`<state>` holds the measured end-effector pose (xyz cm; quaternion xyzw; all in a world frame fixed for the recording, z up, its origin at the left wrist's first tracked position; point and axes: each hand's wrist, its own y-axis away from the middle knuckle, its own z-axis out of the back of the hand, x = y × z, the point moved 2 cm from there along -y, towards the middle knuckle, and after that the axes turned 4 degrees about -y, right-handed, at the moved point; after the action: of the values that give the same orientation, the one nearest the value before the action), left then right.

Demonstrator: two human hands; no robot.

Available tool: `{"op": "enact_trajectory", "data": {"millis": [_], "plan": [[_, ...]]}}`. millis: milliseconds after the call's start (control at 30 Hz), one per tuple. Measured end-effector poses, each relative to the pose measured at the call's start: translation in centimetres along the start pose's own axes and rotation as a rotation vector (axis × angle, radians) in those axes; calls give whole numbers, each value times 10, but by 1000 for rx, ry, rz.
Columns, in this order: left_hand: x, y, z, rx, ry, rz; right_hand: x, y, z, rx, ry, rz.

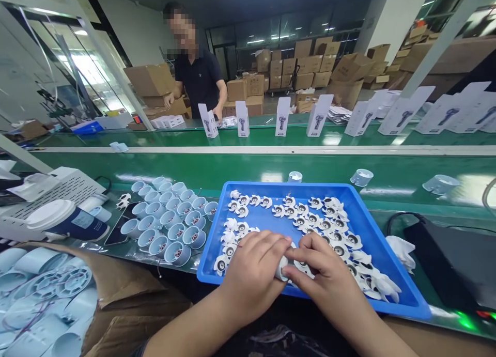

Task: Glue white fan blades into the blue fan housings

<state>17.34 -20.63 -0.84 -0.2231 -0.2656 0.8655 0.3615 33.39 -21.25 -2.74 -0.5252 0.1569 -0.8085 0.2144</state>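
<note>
Over the front edge of the blue tray (271, 222), my left hand (253, 269) and my right hand (323, 266) meet around a small light-blue cup-shaped housing (282, 270). My left fingers wrap over it from the left. My right thumb and fingers pinch it from the right, and most of it is hidden. White bladed fan wheels (313, 218) with dark round centres lie in the tray behind and beside my hands. To the left, rows of light-blue housings (169, 217) stand upright, several with small reddish parts inside.
A cardboard box (116, 295) full of light-blue housings sits at lower left, near a paper cup (65, 220). A black device (445, 259) is on the right. White printed boxes (282, 117) line the far bench, where a person (197, 78) stands. Single housings (362, 177) rest on the green belt.
</note>
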Motion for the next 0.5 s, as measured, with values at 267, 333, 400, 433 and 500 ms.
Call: {"op": "enact_trajectory", "data": {"millis": [267, 333, 400, 433, 500], "plan": [[-8, -9, 5, 16, -39, -37, 4, -8, 1, 59, -45, -41], [-7, -8, 1, 43, 5, -23, -1, -7, 3, 75, -7, -26], [-2, -3, -1, 109, 57, 5, -4, -1, 10, 137, 68, 15], [2, 0, -1, 149, 77, 24, -4, 3, 15, 179, 99, 55], [16, 3, 2, 219, 82, 69, -3, 14, 28, 242, 126, 142]]}}
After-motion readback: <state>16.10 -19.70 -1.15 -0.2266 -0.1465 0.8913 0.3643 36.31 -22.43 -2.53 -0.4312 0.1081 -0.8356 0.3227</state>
